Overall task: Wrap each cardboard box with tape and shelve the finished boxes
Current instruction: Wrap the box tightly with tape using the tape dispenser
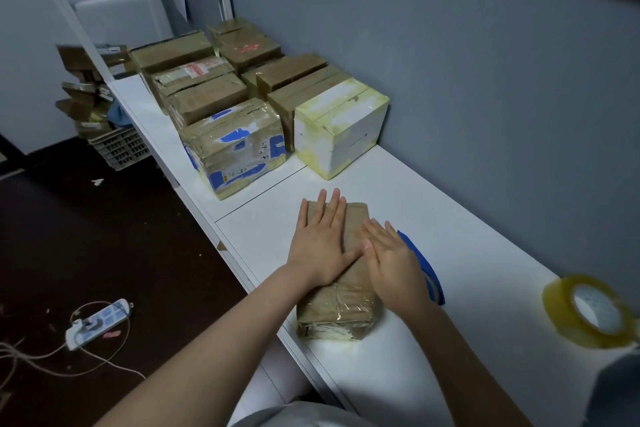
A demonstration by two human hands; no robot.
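Left hand (322, 239) and right hand (391, 258) lie flat, fingers straight, on the taped cardboard box (346, 305); firm outward strokes should bond it.

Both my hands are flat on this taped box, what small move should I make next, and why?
Probably grip the box by its sides, ready to carry it to the wrapped boxes farther along the table. Glossy tape already covers its near end, the tape roll lies apart to the right, and the left hand and right hand only press flat on top.
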